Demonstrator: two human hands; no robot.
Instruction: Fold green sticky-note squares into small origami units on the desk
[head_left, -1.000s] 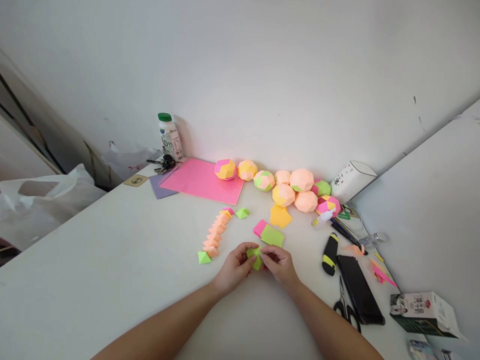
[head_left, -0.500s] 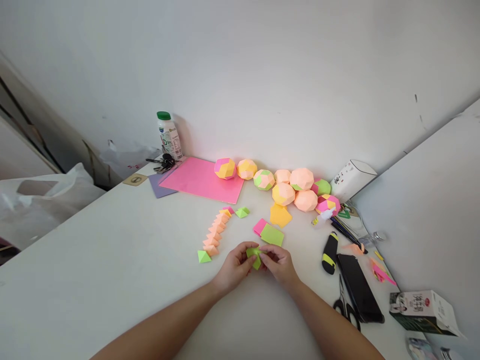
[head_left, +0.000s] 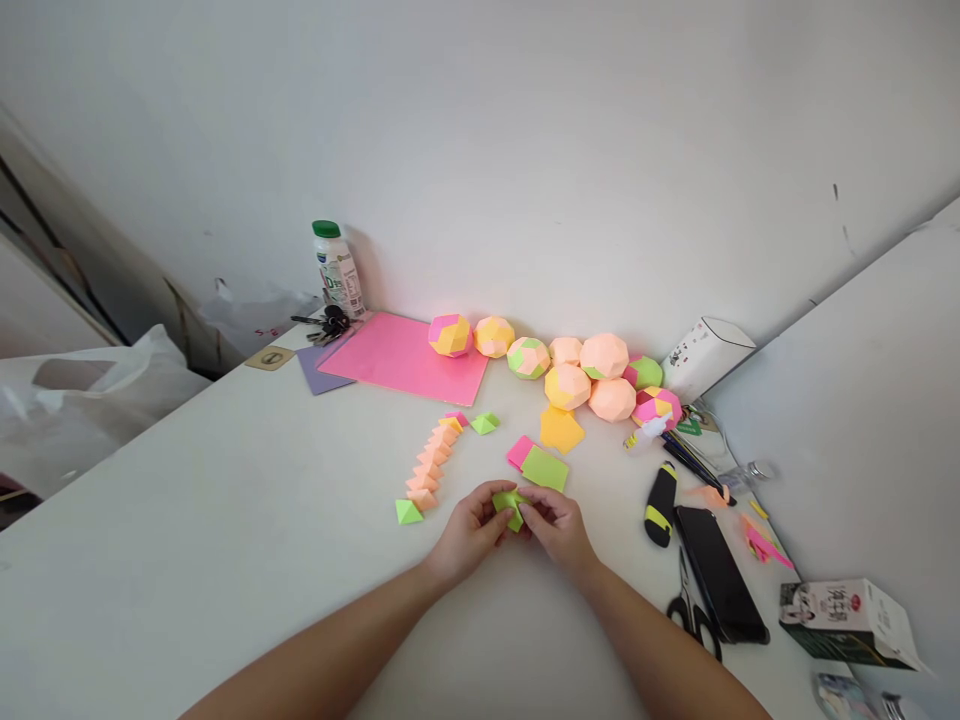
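Note:
Between my two hands, low over the white table, is a small folded piece of green paper (head_left: 511, 508). My left hand (head_left: 474, 530) pinches its left side, and my right hand (head_left: 556, 525) pinches the right side. The fingers hide part of its edges. Just beyond the hands lie green paper squares (head_left: 545, 469) overlapping a pink paper (head_left: 519, 452). To the left runs a row of folded peach paper pieces (head_left: 429, 470), with a green folded piece (head_left: 409, 512) at its near end and another green folded piece (head_left: 485, 423) beside its far end.
Faceted paper balls (head_left: 604, 357) line the wall, several next to a pink sheet (head_left: 409, 358). Yellow paper (head_left: 561, 429) lies before them. At right are a utility knife (head_left: 661, 504), scissors (head_left: 691, 612), a phone (head_left: 721, 572) and a milk carton (head_left: 846, 622). A bottle (head_left: 339, 270) stands back left.
The green paper between my fingers has shifted slightly, with its lower tip now higher. Both hands stay in nearly the same place, still pinching it.

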